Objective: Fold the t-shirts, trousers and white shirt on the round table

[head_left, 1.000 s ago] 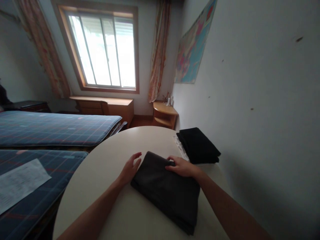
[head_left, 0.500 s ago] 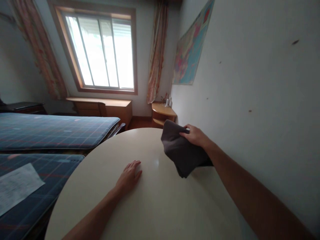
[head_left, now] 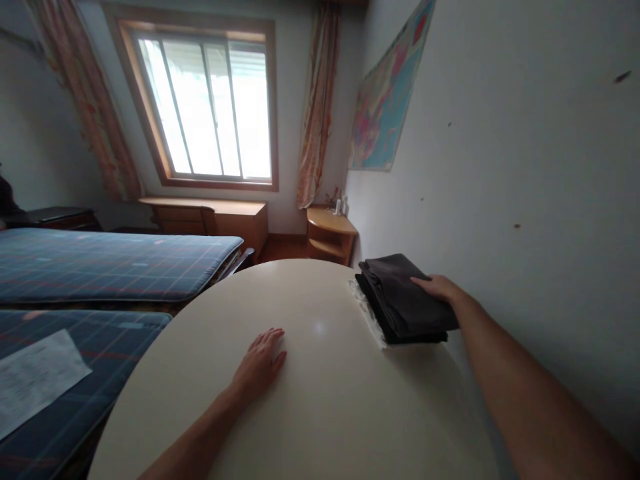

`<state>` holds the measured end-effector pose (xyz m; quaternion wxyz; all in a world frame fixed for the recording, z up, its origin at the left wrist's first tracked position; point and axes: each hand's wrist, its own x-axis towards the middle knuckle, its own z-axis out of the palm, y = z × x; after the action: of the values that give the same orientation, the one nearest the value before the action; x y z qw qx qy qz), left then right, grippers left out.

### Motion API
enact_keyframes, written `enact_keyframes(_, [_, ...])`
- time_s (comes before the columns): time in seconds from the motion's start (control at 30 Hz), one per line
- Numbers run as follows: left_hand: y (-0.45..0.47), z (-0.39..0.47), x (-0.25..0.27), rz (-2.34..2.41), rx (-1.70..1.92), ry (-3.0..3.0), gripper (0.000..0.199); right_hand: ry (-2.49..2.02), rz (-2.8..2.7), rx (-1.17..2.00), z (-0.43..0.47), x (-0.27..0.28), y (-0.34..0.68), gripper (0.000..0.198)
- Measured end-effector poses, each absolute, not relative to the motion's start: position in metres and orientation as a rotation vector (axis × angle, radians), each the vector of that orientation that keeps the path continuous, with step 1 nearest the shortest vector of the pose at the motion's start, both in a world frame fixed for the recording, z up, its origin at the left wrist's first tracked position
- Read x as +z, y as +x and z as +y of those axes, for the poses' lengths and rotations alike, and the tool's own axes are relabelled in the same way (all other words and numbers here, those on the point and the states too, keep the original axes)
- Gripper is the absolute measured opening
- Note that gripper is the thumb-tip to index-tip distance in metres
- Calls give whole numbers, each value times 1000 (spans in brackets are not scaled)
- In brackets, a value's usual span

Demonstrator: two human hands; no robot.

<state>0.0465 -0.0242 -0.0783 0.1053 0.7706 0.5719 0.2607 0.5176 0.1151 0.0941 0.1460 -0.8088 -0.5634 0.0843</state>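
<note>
Right hand (head_left: pixel 441 288) touches one cloth (head_left: pixel 400 293) — atop one stack (head_left: pixel 374 308).

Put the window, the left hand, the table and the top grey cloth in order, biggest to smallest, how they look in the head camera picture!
1. Table, easily the biggest, and its near edge runs out of the picture
2. Window
3. Grey cloth
4. Left hand

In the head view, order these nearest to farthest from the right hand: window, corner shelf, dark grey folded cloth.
1. Dark grey folded cloth: right side, touching the right hand.
2. Corner shelf: beyond the table, by the right wall.
3. Window: far wall, ahead-left.
</note>
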Motion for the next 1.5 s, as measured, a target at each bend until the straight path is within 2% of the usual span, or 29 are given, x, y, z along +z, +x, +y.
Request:
enact_keyframes(0.17, [47,-25,-78,1688,774,2280,44,-2368,-1564,-20,117,92,503,74])
enact_keyframes(0.27, [46,-24,-79,1685,782,2292,43,-2224,-1715,-167,116,99,480,75])
enact_keyframes(0.5, [49,-24,-77,1688,783,2315,34,-2337,-1762,112,109,55,458,84])
enact_keyframes(0.7, [53,-29,-66,1731,631,2362,41,-2301,-1785,46,105,51,464,79])
enact_keyframes(0.8, [54,-32,-65,1725,531,2406,53,-2226,-1794,-118,100,61,447,66])
enact_keyframes(0.93, [56,-34,-61,1728,434,2435,59,-1795,-1964,-270,76,59,396,51])
enact_keyframes(1.03, [61,-30,-54,1745,433,2457,57,-1502,-2128,-127,46,39,348,51])
enact_keyframes(1.2, [78,-14,-47,1774,543,2450,48,-1571,-2270,123,4,-15,299,60])
enact_keyframes(1.33, [81,-8,-55,1643,538,2463,57,-1677,-2336,277,-9,-42,300,70])
enact_keyframes(1.5, [73,-9,-60,1537,455,2485,64,-1714,-2367,357,-12,-43,308,71])
